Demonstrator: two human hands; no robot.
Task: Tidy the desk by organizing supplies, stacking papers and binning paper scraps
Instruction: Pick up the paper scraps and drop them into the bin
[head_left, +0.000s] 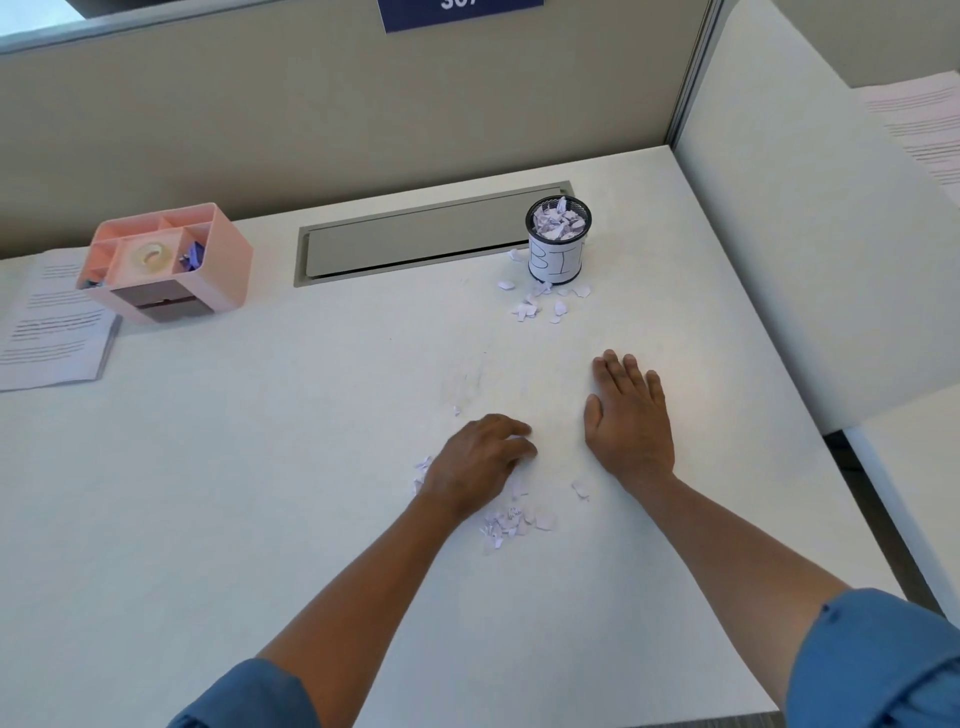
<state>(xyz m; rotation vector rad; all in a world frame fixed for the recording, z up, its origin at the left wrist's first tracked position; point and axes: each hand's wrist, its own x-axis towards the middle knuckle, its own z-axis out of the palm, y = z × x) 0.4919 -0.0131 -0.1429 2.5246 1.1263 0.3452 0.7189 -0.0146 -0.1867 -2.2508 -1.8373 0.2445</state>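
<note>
Two hands on the tabletop (260, 467) — the left hand (480, 460) and the right hand (628, 421). One mesh cup (557, 241), heaped with torn bits. One pink organizer (171, 262) with one roll of tape (150, 256) inside. Paper scraps too many and too small to count, lying in three loose patches — one before the cup (540, 301), one by the left hand (511, 522), a few at its far side (422, 467). One stack of printed sheets (49, 332) at the left, another sheet (919, 124) beyond the divider. One blue sign (460, 13). One cable hatch (415, 236).
</note>
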